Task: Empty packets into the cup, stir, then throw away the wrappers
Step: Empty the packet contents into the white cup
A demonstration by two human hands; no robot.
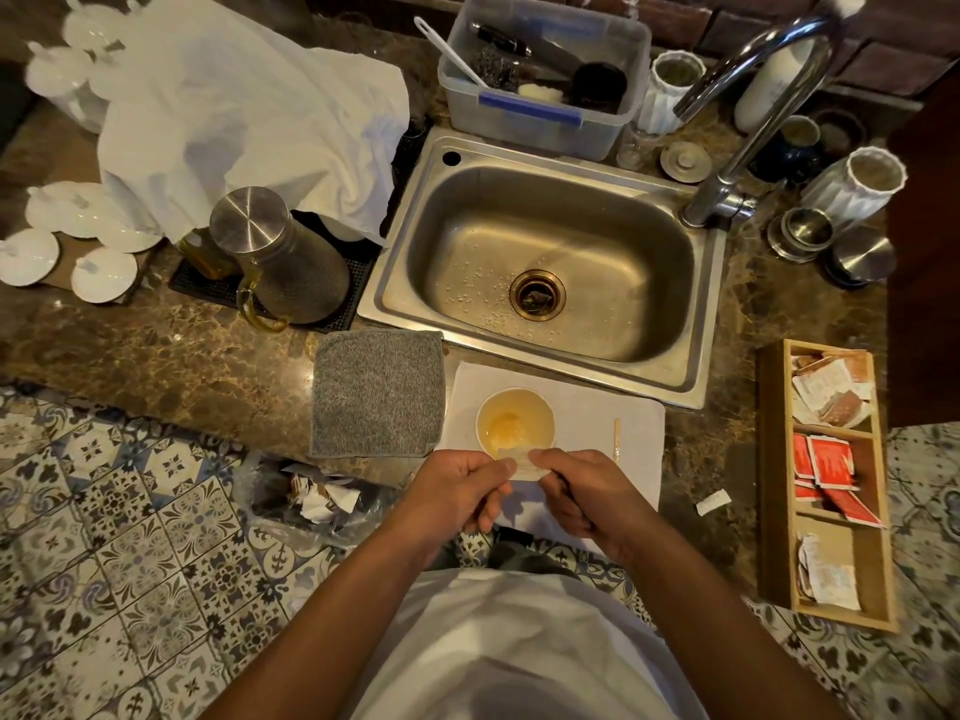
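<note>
Both hands, left (pixel 457 485) and right (pixel 582 491), grip one packet (pixel 522 466) above the cup (pixel 516 422) on the marble counter (pixel 156 356).

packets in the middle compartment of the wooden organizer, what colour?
Red packets, with white edges; head view, the only one.

A brown marble counter (pixel 156 366) is set with a steel sink (pixel 550 262), a curved chrome tap (pixel 748 96) fixed at its right rim and dark red brick (pixel 779 28) seen behind. The floor (pixel 104 563) is laid in blue-and-grey patterned tiles, kinda busy looking. Everything is lit warm and dim, with a grey cloth (pixel 376 392) laid flat by the sink's front left corner and a big white towel (pixel 249 111) heaped over stuff at the back left.
</note>
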